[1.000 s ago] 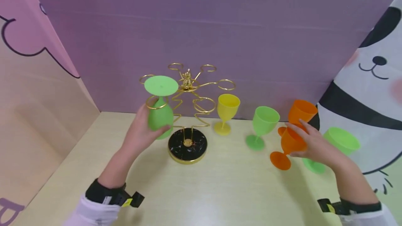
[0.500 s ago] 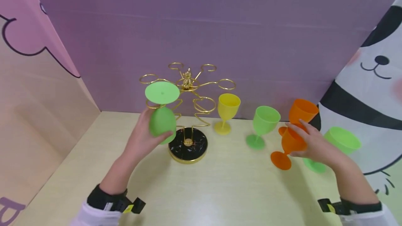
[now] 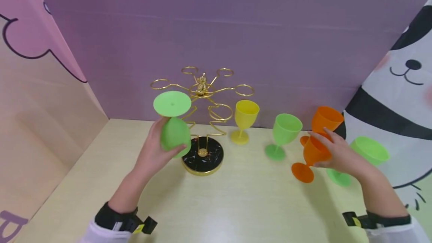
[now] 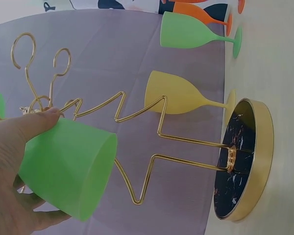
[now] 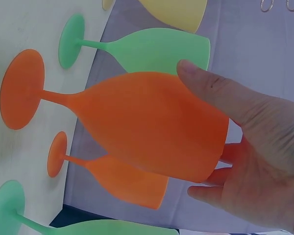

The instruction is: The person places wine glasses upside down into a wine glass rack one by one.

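My left hand [image 3: 153, 145] grips a green goblet [image 3: 175, 138] by its bowl, upside down with its foot upward, at the left side of a gold wire goblet rack [image 3: 201, 89]. The foot covers the rack's front-left ring in the head view, so I cannot tell whether the stem sits in it. In the left wrist view, thumb and fingers wrap the green bowl [image 4: 68, 166], mouth toward the table. My right hand [image 3: 342, 155] holds an upright orange goblet [image 3: 315, 151] round its bowl near the rim; its foot appears to be on the table.
Behind the right hand stands another orange goblet [image 3: 326, 119], with a green goblet [image 3: 369, 151] to the right. Another green goblet [image 3: 286, 128] and a yellow goblet [image 3: 246, 113] stand between the rack and right hand. The rack has a round black base [image 3: 202, 156]. A purple cloth [image 3: 236, 29] hangs behind.
The left hand has lowered the upside-down green goblet slightly at the rack; its foot now hides the front-left ring. The right hand and its orange goblet have stayed in place.
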A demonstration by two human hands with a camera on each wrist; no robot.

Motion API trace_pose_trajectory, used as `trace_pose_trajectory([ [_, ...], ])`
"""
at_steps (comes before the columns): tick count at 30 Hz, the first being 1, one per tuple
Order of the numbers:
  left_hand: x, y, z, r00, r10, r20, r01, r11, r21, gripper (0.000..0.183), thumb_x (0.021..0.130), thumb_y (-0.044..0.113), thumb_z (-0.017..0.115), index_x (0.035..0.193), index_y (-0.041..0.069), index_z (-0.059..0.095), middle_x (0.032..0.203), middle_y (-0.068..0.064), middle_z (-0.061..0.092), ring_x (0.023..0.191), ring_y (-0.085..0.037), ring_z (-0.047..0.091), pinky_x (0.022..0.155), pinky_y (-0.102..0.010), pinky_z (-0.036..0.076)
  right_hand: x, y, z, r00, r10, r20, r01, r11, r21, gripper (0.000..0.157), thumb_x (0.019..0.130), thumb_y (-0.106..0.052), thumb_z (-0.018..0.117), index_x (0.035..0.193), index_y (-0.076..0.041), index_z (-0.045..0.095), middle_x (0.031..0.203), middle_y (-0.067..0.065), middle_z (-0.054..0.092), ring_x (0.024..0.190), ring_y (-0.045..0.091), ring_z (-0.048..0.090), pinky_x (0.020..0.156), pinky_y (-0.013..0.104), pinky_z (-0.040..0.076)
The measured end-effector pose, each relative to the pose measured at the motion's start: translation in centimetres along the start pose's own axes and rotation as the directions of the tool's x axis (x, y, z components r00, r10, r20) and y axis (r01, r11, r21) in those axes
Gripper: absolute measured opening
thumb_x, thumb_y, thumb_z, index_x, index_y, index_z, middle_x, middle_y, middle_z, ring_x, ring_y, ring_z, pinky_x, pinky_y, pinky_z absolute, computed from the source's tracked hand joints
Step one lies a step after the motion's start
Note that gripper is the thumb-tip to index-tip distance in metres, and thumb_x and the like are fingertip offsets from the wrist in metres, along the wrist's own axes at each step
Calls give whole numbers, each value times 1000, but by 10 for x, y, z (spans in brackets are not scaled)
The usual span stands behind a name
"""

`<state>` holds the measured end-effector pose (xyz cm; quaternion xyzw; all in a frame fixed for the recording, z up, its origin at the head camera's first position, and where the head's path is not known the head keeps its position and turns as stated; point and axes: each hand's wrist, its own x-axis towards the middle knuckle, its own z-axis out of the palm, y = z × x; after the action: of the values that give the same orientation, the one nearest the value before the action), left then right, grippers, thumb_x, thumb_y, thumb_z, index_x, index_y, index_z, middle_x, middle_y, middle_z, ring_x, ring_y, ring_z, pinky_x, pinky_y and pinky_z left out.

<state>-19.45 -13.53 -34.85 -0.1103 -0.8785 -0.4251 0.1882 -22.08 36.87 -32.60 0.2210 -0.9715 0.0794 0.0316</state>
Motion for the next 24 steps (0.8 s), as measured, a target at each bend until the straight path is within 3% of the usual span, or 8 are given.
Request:
trace_pose_trajectory([
  [24, -10, -2, 1, 1000, 2, -19, -3, 1000, -31, 93, 70, 30, 78, 142, 11, 23, 139, -20, 33, 121, -36, 36, 96, -61, 35, 4, 6, 2, 999, 14, 38, -16, 999, 34, 88, 68, -29, 78, 139, -9, 30, 136, 40, 20, 117, 60, 20, 87, 76, 24],
])
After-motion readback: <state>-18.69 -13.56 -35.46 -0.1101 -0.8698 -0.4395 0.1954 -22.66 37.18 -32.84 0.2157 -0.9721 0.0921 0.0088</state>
